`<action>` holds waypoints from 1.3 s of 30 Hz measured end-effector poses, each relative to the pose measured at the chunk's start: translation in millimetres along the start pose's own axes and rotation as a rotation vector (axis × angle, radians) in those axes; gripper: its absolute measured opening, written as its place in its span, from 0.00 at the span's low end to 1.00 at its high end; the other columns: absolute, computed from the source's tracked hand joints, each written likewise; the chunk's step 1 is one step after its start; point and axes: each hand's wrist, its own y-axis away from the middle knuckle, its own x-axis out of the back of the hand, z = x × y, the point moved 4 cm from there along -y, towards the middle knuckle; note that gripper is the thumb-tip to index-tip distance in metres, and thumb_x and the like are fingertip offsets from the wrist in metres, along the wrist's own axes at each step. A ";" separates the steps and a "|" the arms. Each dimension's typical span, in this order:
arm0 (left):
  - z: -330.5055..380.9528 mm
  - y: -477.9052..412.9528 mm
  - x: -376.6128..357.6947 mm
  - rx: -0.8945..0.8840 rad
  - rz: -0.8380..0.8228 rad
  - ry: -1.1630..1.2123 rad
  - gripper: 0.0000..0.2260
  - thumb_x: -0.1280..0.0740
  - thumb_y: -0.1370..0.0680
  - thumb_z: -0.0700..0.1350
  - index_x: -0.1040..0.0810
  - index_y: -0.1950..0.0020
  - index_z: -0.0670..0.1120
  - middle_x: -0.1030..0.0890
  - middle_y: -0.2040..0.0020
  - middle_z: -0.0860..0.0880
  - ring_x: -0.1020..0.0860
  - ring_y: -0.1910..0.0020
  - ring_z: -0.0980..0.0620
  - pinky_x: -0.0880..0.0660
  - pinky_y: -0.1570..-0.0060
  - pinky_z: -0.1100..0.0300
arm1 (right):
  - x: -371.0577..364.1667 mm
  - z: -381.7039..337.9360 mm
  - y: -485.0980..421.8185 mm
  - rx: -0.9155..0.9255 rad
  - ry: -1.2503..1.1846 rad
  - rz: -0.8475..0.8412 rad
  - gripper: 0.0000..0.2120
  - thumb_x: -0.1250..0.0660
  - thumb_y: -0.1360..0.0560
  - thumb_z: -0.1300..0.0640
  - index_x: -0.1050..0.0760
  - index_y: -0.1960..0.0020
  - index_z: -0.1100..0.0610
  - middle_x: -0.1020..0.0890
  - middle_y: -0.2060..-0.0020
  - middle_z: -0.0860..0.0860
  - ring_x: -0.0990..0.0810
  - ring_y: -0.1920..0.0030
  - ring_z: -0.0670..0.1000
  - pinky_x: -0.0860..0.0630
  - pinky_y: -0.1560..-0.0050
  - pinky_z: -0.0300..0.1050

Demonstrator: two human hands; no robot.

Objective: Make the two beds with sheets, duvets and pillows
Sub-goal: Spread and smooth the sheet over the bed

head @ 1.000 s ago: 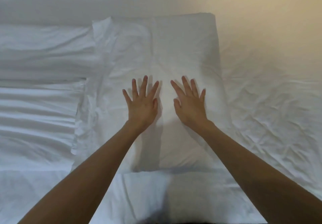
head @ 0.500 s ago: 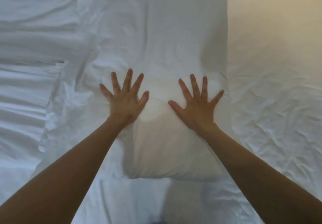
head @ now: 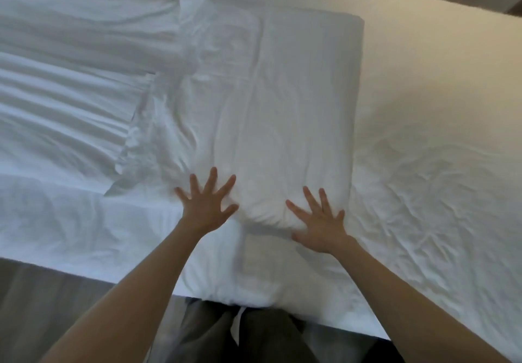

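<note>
Smoothing out wrinkles, I'd guess: left hand (head: 207,210) and right hand (head: 320,224) lie flat, fingers spread, apart on the pillow (head: 282,108), gripping nothing.

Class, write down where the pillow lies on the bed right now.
In the head view, the pillow lies mid-frame, its near end under the left hand and right hand, with rumpled bedding to its left and bare sheet to its right.
</note>
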 end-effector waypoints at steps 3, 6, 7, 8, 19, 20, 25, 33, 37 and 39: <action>-7.7 37.8 4.0 -0.025 -0.145 -0.006 0.29 0.49 0.20 0.65 0.60 0.23 0.64 0.60 0.20 0.53 0.57 0.21 0.42 0.52 0.30 0.31 | 7.1 -8.8 23.7 0.029 -0.011 -0.167 0.35 0.41 0.22 0.38 0.55 0.22 0.39 0.60 0.21 0.48 0.60 0.22 0.55 0.49 0.26 0.64; -17.5 72.3 28.5 -0.042 -0.091 0.061 0.27 0.48 0.18 0.61 0.56 0.21 0.61 0.53 0.20 0.52 0.52 0.21 0.46 0.52 0.27 0.37 | 39.9 -29.8 48.8 0.075 -0.004 -0.064 0.30 0.43 0.19 0.43 0.51 0.21 0.42 0.55 0.21 0.50 0.54 0.22 0.56 0.47 0.25 0.59; -22.4 83.5 38.9 -0.041 -0.036 0.093 0.27 0.48 0.18 0.60 0.55 0.21 0.60 0.52 0.20 0.52 0.51 0.21 0.46 0.52 0.26 0.38 | 52.2 -39.3 59.3 0.092 -0.004 0.030 0.29 0.43 0.19 0.45 0.51 0.21 0.43 0.54 0.21 0.50 0.55 0.22 0.56 0.48 0.25 0.59; -28.5 94.9 49.1 -0.043 0.031 0.116 0.27 0.48 0.17 0.60 0.55 0.21 0.60 0.51 0.20 0.52 0.52 0.21 0.46 0.52 0.26 0.39 | 63.7 -50.6 70.9 0.114 -0.015 0.127 0.28 0.44 0.18 0.46 0.50 0.21 0.43 0.53 0.21 0.50 0.55 0.22 0.56 0.49 0.25 0.59; -173.9 228.2 121.2 -0.056 0.502 0.184 0.26 0.48 0.18 0.59 0.51 0.21 0.59 0.50 0.20 0.52 0.51 0.21 0.46 0.51 0.25 0.42 | 118.9 -254.9 176.1 0.311 -0.162 0.581 0.28 0.41 0.19 0.51 0.47 0.22 0.42 0.45 0.22 0.48 0.48 0.22 0.53 0.49 0.24 0.58; -194.3 241.9 123.7 -0.056 0.525 0.180 0.26 0.48 0.18 0.59 0.51 0.21 0.59 0.50 0.20 0.52 0.51 0.21 0.46 0.51 0.25 0.42 | 119.9 -280.0 182.7 0.323 -0.161 0.609 0.28 0.41 0.19 0.51 0.47 0.22 0.42 0.46 0.21 0.47 0.49 0.22 0.53 0.49 0.24 0.58; -295.0 311.4 133.7 -0.029 0.649 0.179 0.28 0.46 0.19 0.60 0.51 0.21 0.59 0.52 0.20 0.53 0.51 0.21 0.45 0.49 0.26 0.41 | 130.1 -404.7 212.4 0.401 -0.161 0.694 0.28 0.41 0.18 0.52 0.48 0.22 0.42 0.47 0.21 0.47 0.51 0.22 0.52 0.54 0.23 0.56; -434.8 370.5 154.6 0.105 0.830 0.238 0.28 0.42 0.20 0.58 0.45 0.21 0.56 0.47 0.20 0.51 0.47 0.22 0.42 0.45 0.28 0.38 | 162.1 -571.4 225.0 0.618 0.034 0.761 0.28 0.41 0.18 0.52 0.48 0.22 0.43 0.49 0.21 0.47 0.53 0.22 0.54 0.56 0.23 0.59; -499.7 374.5 168.0 0.158 0.863 0.221 0.28 0.40 0.20 0.57 0.42 0.21 0.55 0.44 0.21 0.50 0.45 0.22 0.42 0.44 0.28 0.39 | 176.1 -638.5 209.4 0.690 0.083 0.788 0.28 0.41 0.19 0.52 0.47 0.22 0.43 0.47 0.21 0.47 0.52 0.22 0.54 0.55 0.24 0.61; -532.3 370.3 175.6 0.166 0.871 0.200 0.28 0.40 0.20 0.57 0.41 0.22 0.55 0.43 0.21 0.50 0.44 0.23 0.41 0.44 0.28 0.39 | 182.5 -667.9 195.2 0.705 0.083 0.793 0.28 0.41 0.19 0.51 0.47 0.22 0.43 0.47 0.21 0.47 0.52 0.21 0.54 0.55 0.24 0.61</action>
